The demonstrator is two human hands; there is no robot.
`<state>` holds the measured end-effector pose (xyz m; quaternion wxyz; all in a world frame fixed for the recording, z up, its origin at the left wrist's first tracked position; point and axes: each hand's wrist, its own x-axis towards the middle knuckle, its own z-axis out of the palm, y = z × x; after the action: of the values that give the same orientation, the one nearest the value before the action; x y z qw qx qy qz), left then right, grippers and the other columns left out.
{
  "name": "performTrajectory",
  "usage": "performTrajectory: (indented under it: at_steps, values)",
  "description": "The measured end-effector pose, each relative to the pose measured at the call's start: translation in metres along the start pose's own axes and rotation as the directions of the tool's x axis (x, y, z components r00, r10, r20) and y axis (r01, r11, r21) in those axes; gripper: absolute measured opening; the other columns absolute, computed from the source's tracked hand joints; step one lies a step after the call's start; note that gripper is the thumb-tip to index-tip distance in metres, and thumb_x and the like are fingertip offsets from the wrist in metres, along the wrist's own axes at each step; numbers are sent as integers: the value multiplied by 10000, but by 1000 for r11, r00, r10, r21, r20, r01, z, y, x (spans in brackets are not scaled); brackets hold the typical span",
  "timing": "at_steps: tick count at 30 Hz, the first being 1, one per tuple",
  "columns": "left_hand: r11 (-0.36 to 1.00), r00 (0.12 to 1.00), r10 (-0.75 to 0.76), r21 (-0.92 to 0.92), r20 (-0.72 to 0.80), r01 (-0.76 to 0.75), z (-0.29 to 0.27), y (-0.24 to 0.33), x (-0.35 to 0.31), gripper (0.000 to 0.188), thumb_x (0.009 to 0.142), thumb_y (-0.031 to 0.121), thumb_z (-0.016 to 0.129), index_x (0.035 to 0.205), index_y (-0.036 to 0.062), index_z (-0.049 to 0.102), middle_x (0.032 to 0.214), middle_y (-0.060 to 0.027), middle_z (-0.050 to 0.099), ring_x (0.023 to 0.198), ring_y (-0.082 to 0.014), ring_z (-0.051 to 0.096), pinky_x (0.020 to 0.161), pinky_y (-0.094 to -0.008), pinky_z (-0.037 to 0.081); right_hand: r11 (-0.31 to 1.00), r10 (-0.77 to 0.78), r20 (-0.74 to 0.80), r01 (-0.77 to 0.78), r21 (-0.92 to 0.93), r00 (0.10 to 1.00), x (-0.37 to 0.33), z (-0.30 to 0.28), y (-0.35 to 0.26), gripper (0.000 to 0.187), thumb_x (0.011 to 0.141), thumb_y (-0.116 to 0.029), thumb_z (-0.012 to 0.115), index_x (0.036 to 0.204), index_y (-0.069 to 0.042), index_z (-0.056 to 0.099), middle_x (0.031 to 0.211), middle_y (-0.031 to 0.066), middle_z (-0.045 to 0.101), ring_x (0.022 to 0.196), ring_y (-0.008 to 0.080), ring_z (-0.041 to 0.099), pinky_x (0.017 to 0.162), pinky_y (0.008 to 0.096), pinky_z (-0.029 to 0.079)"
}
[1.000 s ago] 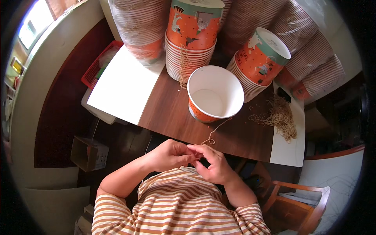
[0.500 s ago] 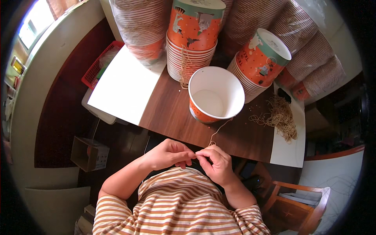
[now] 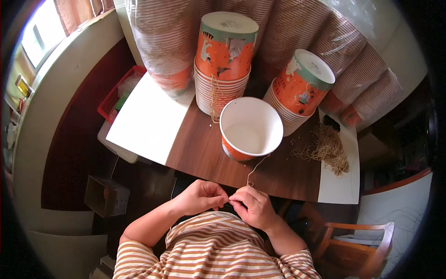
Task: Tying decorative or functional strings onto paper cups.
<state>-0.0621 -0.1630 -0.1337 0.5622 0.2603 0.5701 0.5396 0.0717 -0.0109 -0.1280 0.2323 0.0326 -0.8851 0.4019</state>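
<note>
My left hand (image 3: 204, 197) and my right hand (image 3: 254, 204) meet fingertip to fingertip at the table's front edge, both in a tight pinch. A thin tan string (image 3: 253, 173) comes down from the rim of an orange paper bucket (image 3: 234, 151) and runs in a small loop to my right fingers. What my left thumb and forefinger pinch is too small to make out. The bucket stands upright, its white inside facing me, with nothing seen in it.
Stacks of upturned orange buckets (image 3: 227, 56) (image 3: 302, 83) stand behind. More are wrapped in clear plastic (image 3: 162, 46). A tangled heap of string (image 3: 330, 151) lies at the right, and a strand (image 3: 214, 97) hangs on the left stack. A wooden chair (image 3: 357, 251) stands lower right.
The whole view has shifted, so the table and buckets sit lower in the picture. My hands stay together in their pinch, and the string still links the bucket to my right hand.
</note>
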Motion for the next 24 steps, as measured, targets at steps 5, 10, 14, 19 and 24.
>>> performTrajectory:
  at_steps: [5,10,14,19,24]
  values:
    - [988,992,129,84,-9,-128,2,11,-3,170,902,137,584,925,-29,612,808,-10,619,721,-53,541,627,-217,471,997,-50,-24,49,-57,998,7,-6,-4,192,705,18,696,850,-39,584,770,91,581,649,243,596,563,323,487]
    - [459,733,667,700,136,-547,4,46,-1,108,761,35,660,845,5,601,667,-93,499,598,-267,518,555,-339,450,998,-68,-93,69,9,993,26,-17,-7,171,731,23,677,861,-26,577,783,106,590,652,231,594,558,315,483]
    - [-140,441,787,821,431,-554,-6,60,10,173,678,58,701,768,29,556,706,-52,466,619,-205,490,558,-326,405,993,33,-68,-25,117,997,41,-30,-13,157,756,16,670,885,-32,594,797,82,592,651,155,576,553,257,460]
    - [-190,353,792,750,499,-634,-16,82,28,178,659,48,667,804,34,564,757,-68,486,666,-227,511,609,-344,430,893,247,23,-237,382,969,58,-42,-10,59,806,-27,649,857,-21,621,763,-6,564,617,32,479,544,172,383]
    - [430,632,773,774,-50,-466,-29,110,71,133,769,114,656,819,13,585,754,-112,548,628,-228,525,578,-332,434,813,458,5,-421,403,889,88,-58,10,68,834,-65,618,842,2,629,748,-39,586,680,10,502,609,172,417]
